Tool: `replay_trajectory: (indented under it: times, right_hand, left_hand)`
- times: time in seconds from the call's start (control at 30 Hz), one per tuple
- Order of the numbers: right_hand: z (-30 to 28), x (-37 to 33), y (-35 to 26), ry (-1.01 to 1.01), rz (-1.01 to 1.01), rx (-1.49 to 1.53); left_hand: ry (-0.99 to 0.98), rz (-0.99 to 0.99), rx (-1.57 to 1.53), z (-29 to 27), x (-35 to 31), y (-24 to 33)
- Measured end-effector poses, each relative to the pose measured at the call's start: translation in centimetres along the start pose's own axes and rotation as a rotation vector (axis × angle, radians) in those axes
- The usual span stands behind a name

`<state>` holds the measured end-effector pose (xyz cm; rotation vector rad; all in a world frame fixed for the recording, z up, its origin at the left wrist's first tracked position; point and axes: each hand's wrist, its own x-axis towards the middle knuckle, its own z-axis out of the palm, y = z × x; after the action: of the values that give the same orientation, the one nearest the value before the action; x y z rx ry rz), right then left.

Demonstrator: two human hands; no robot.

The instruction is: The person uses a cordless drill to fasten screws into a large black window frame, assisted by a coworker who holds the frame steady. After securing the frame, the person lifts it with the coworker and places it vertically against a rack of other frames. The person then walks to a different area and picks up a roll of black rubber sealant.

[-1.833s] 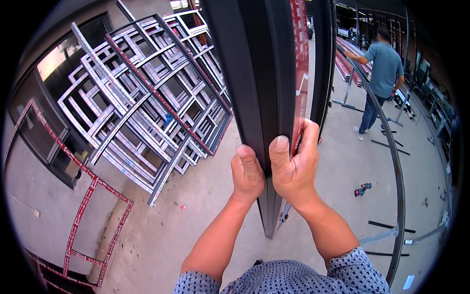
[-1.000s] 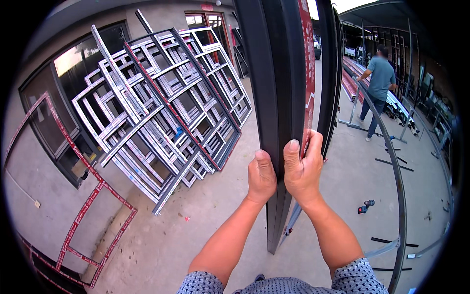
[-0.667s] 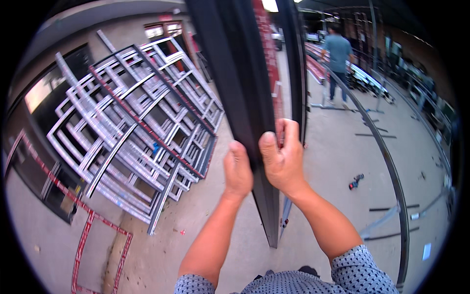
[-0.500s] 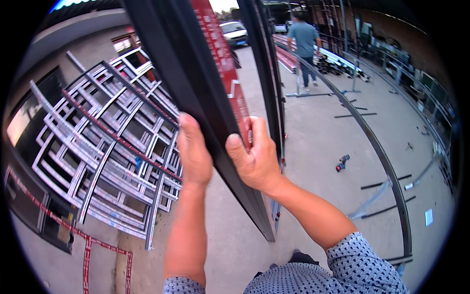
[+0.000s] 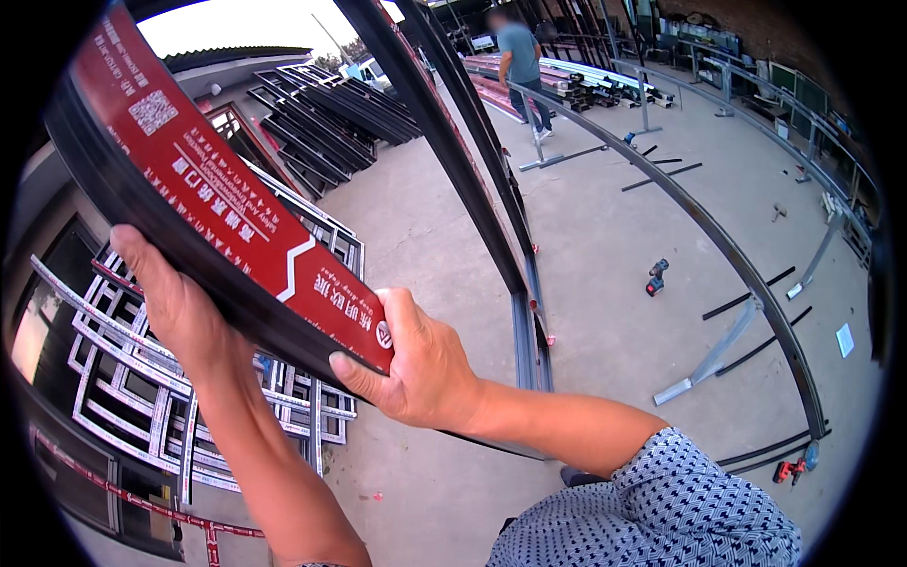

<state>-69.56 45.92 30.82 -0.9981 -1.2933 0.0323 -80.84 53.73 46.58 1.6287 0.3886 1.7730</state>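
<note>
Close in front of me is a large black metal frame (image 5: 189, 231), its near bar tilted toward the upper left. Printed red film (image 5: 222, 189) covers one face of that bar. My right hand (image 5: 430, 369) is closed round the bar near its middle, thumb on the black edge and fingers over the red film. Farther left, my left hand (image 5: 194, 326) grips the same bar from below, its thumb lying along the black side; its other fingers are hidden behind. Black uprights (image 5: 463, 184) of a frame stand just beyond, at centre.
Stacked pale frames (image 5: 142, 378) lean on the left, with black frames (image 5: 321, 123) behind. Across the floor on the right runs a long dark rail (image 5: 727, 255). A cordless drill (image 5: 656, 277) lies near it, and a red drill (image 5: 789, 470) lies lower right. A person (image 5: 520, 71) stands far off.
The near bar has swung to the left and turned, showing more of its red face. Both hands have shifted left with it. My view has also moved, and the far person has changed stride.
</note>
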Motion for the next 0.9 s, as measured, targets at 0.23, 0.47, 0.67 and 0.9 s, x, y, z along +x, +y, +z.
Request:
replay_trajectory:
  times: [0.23,0.47,0.67,0.9]
  right_hand:
    - [2.3,0.3,-0.6,-0.073,-0.008,0.073]
    - [4.0,0.4,-0.4,-0.030,0.011,0.039]
    - [4.9,0.2,-0.2,-0.021,0.064,0.002]
    - [5.4,0.6,-0.4,-0.020,0.060,0.004]
  left_hand:
    - [0.137,0.008,0.228,-2.4,-1.1,-0.5]
    - [0.059,0.000,-0.029,-3.7,-0.3,-1.6]
    - [0.007,0.020,-0.024,-4.9,0.5,-2.8]
    - [-0.104,0.086,0.009,-5.2,0.6,-2.7]
